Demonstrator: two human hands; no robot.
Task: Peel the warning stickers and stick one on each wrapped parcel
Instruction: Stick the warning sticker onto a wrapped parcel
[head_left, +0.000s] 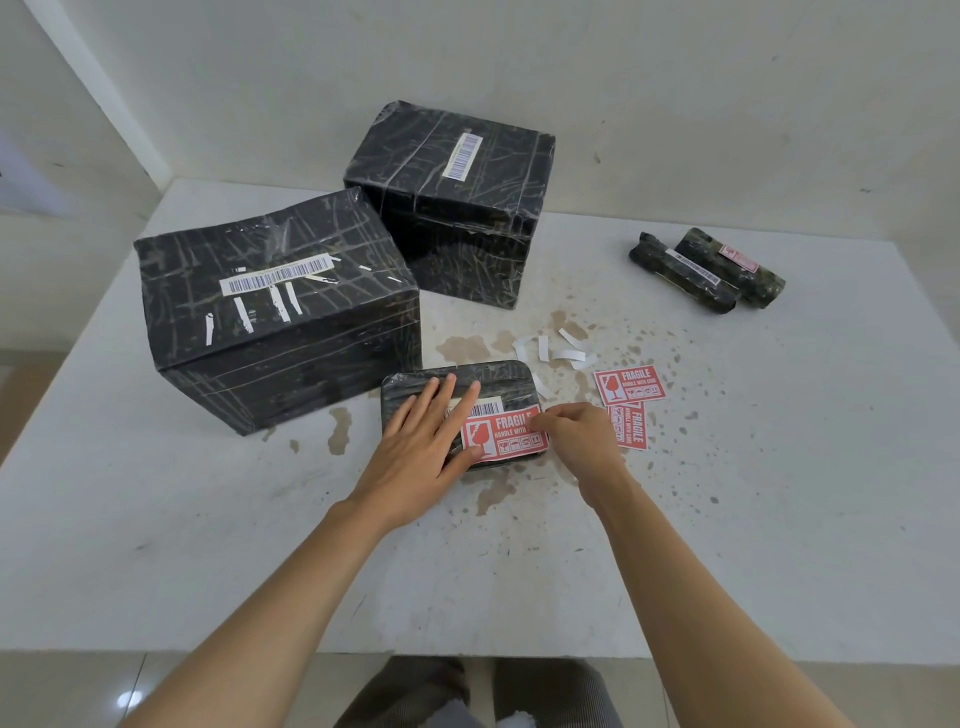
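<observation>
A: Where is the red rectangular FRAGILE paper sticker (498, 436)?
B: Flat on the small flat parcel wrapped in black film (498, 376), at its near edge. A second red sticker (629, 385) and a third red sticker (631, 427) lie touching, just right.
A: Other parcels?
B: The large black-wrapped box (280, 312) and the farther black-wrapped box (452, 208) stand behind; two dark wrapped rolls (683, 280) lie far right.

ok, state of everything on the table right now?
flat parcel: lying flat, wrapped
sticker: on flat parcel's top, between both hands
left hand: open, flat on flat parcel
right hand: fingers curled at sticker's edge, pinch or press unclear
spare stickers: two, lying loose
near box: no red sticker visible
far box: no red sticker visible
rolls: two; one has red sticker
paper strips: lying loose
</observation>
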